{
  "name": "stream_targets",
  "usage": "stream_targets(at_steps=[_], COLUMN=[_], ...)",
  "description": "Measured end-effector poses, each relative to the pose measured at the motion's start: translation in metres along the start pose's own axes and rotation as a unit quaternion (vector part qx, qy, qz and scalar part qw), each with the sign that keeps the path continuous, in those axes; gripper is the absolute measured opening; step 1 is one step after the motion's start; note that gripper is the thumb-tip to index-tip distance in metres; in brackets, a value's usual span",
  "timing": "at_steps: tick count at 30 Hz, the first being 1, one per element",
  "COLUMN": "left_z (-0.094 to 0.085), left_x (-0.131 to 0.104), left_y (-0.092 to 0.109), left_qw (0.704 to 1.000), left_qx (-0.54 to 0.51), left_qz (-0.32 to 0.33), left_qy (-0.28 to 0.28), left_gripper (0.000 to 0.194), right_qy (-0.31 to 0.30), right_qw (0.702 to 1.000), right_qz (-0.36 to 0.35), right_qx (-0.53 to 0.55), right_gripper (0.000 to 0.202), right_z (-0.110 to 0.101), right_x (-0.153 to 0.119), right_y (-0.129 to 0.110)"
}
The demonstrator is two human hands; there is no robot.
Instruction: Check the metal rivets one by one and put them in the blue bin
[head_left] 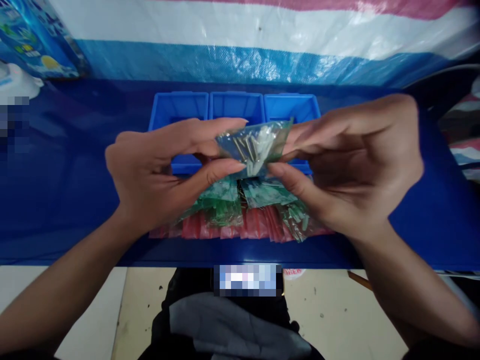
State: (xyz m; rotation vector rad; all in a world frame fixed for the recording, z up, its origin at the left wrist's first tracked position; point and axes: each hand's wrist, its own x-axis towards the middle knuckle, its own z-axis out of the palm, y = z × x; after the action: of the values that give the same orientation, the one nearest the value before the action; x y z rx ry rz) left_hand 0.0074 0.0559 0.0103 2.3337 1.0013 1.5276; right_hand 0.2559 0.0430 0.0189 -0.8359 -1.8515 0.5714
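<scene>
Between my two hands a small clear plastic bag is held up over the table. Metal screws and pale wall plugs show through its film. My left hand pinches the bag's left side between thumb and fingers. My right hand pinches its right side, the thumb at the lower corner. Below the hands, greenish bags of small parts lie on a row of pink-red bags. Behind the held bag stand three blue bins, partly hidden by my hands.
The bins and bags rest on a dark blue table. A striped plastic sheet hangs behind it. At the far left are a blue printed package and a white object. A blurred-out screen lies below the table edge.
</scene>
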Motion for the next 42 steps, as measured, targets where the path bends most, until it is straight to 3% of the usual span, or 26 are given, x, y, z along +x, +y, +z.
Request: stream_targets(at_steps=[3, 4, 7, 9, 14, 21, 24, 27, 33, 37, 42], left_z=[0.002, 0.002, 0.001, -0.001, -0.001, 0.002, 0.001, 0.001, 0.002, 0.001, 0.0], left_x=[0.0, 0.001, 0.003, 0.005, 0.007, 0.006, 0.006, 0.006, 0.006, 0.007, 0.008], left_y=[-0.002, -0.003, -0.008, -0.013, -0.02, -0.017, -0.018, -0.021, -0.018, -0.013, -0.016], left_qw=[0.999, 1.0, 1.0, 0.999, 0.997, 1.0, 1.0, 0.999, 0.999, 0.997, 0.996], left_qx=[0.004, -0.002, -0.012, -0.004, 0.005, 0.012, 0.012, 0.019, 0.033, 0.064, 0.087], left_qz=[0.026, 0.013, -0.011, -0.027, -0.056, -0.019, -0.021, -0.016, -0.027, -0.026, -0.018], left_qy=[-0.018, -0.017, 0.012, 0.029, 0.048, 0.021, 0.015, 0.025, 0.025, 0.024, 0.02], left_gripper=[0.058, 0.056, 0.042, 0.035, 0.028, 0.029, 0.027, 0.029, 0.025, 0.021, 0.021], right_qy=[-0.073, -0.063, 0.061, 0.091, 0.011, -0.146, -0.178, -0.182, -0.088, -0.138, -0.124], right_qw=[0.996, 0.996, 0.995, 0.99, 0.974, 0.93, 0.913, 0.915, 0.968, 0.955, 0.94], right_qz=[-0.044, -0.033, 0.035, 0.057, 0.108, 0.042, 0.035, 0.038, 0.063, 0.048, -0.006], right_qx=[-0.025, -0.047, -0.076, -0.092, -0.2, -0.335, -0.366, -0.359, -0.224, -0.258, -0.317], right_gripper=[0.037, 0.034, 0.023, 0.017, 0.031, 0.044, 0.043, 0.038, 0.025, 0.03, 0.027], right_z=[-0.004, -0.007, -0.02, -0.032, -0.05, -0.042, -0.041, -0.042, -0.051, -0.054, -0.052], right_x=[0.004, 0.006, 0.016, 0.022, 0.03, 0.042, 0.045, 0.046, 0.046, 0.043, 0.036], right_y=[0.005, 0.007, 0.022, 0.038, 0.064, 0.07, 0.077, 0.077, 0.076, 0.086, 0.077])
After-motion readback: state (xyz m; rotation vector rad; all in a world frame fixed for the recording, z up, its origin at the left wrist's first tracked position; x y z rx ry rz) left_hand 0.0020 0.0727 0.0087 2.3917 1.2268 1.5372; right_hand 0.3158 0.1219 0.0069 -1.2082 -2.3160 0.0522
